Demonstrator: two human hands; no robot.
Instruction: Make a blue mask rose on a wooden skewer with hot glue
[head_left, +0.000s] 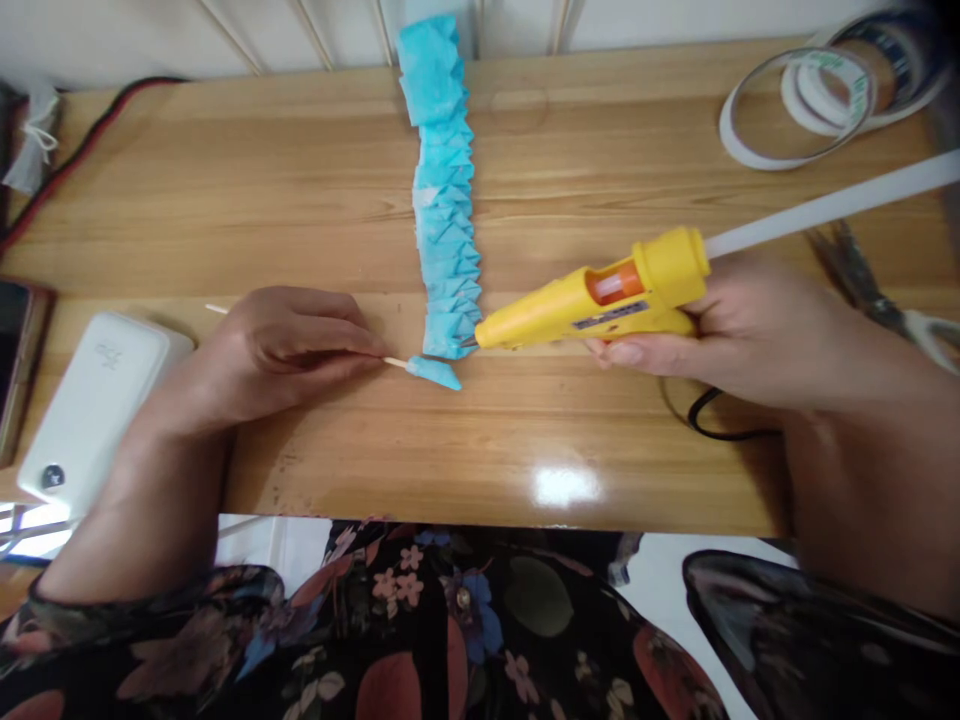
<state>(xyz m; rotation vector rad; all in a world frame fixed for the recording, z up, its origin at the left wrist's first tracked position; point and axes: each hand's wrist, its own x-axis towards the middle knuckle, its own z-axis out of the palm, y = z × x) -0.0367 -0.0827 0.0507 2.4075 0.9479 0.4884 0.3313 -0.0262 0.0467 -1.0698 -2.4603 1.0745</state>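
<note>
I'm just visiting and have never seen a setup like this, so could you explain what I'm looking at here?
There is no robot here: these are a person's two bare hands. The single picture comes from a camera worn on the head, looking forward and down.

The left hand pinches a thin stick with blue material around its tip. The right hand grips a yellow glue gun, its nozzle by the near end of a pleated blue strip; whether they touch is unclear.

The strip lies on a wooden table. To the right are tape rolls and scissors; to the left, a white rounded device.
</note>
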